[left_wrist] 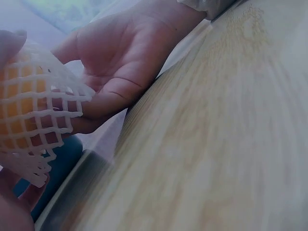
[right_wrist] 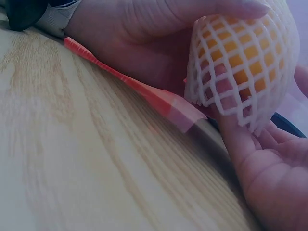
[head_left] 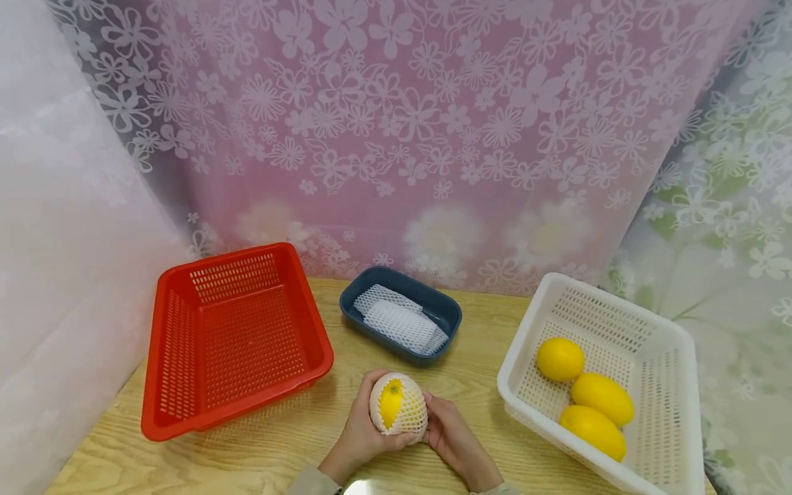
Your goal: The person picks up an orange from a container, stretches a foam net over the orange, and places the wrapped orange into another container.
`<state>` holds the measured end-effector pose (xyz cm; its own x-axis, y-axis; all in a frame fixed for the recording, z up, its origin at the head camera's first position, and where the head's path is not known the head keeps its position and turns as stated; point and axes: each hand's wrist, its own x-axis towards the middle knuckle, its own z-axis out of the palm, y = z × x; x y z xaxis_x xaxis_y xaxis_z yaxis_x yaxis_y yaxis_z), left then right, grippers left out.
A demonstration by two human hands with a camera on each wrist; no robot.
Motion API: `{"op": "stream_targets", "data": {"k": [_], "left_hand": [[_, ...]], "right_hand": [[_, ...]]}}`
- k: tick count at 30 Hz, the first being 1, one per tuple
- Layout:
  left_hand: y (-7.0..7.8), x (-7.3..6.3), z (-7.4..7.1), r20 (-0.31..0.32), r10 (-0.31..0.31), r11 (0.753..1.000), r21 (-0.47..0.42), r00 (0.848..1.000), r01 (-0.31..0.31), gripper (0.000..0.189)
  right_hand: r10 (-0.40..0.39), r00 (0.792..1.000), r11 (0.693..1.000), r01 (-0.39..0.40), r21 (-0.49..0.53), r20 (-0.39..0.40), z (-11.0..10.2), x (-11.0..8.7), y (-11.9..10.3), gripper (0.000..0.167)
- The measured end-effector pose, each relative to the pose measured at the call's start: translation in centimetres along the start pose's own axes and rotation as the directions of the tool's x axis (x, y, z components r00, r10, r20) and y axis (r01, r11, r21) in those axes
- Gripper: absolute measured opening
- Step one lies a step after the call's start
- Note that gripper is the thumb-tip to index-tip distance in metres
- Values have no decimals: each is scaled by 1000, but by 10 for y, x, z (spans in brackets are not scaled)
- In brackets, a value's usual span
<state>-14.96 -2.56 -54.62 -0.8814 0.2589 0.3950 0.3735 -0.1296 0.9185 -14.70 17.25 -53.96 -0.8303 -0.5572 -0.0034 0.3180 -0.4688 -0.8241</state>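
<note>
A yellow oval fruit [head_left: 390, 404] sits inside a white foam net sleeve [head_left: 413, 414], its stem end showing through the net's opening. My left hand [head_left: 369, 427] grips the netted fruit from the left, thumb laid over the mesh in the right wrist view. On the other side, my right hand [head_left: 454, 435] holds the net's lower edge; one of its fingers [right_wrist: 226, 94] shows through the mesh there. Both hands are close over the wooden table [head_left: 346, 385]. Beyond them, flat foam nets [head_left: 399, 323] lie in a dark blue tray [head_left: 447, 300].
A red plastic basket [head_left: 322, 354] stands at the left with nothing in it. At the right, a white basket [head_left: 509, 385] contains 3 yellow fruits [head_left: 592, 432]. A pink flowered curtain [head_left: 396, 137] hangs along the table's back edge.
</note>
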Motion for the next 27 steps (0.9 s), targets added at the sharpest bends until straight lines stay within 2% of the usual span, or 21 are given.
{"op": "stream_targets", "data": {"k": [4,10,16,19,21,23,24,25,27], "left_hand": [[-1,0,0,17,17,1000,-22,1000,-17,97],[-3,0,0,25,-4,999,-40,1000,5,94],[-4,0,1,29,1,999,-41,1000,0,92],[-2,0,1,4,-4,1000,-16,1000,4,92],[-2,0,1,-15,9,1000,-3,1000,-9,91],[-2,1,0,-35,31,1000,8,999,-30,90],[-2,1,0,-44,43,999,10,998,-43,90],[-3,1,0,-52,56,998,7,997,-56,90],[-5,2,-1,-64,71,997,-8,995,-72,88]], "right_hand": [[2,1000,1000,-2,13,1,0,-1,0,38],[-7,1000,1000,7,15,22,0,-1,0,38],[8,1000,1000,-8,21,-3,0,-2,-1,37],[-18,1000,1000,18,-14,-17,2,-1,0,37],[-59,997,996,55,-65,-56,4,1,2,36],[-119,983,985,99,-143,-140,8,3,4,30],[-154,968,974,116,-193,-199,10,5,5,25],[-192,946,960,126,-250,-262,12,6,7,21],[-275,887,924,137,-356,-371,14,9,8,19]]}}
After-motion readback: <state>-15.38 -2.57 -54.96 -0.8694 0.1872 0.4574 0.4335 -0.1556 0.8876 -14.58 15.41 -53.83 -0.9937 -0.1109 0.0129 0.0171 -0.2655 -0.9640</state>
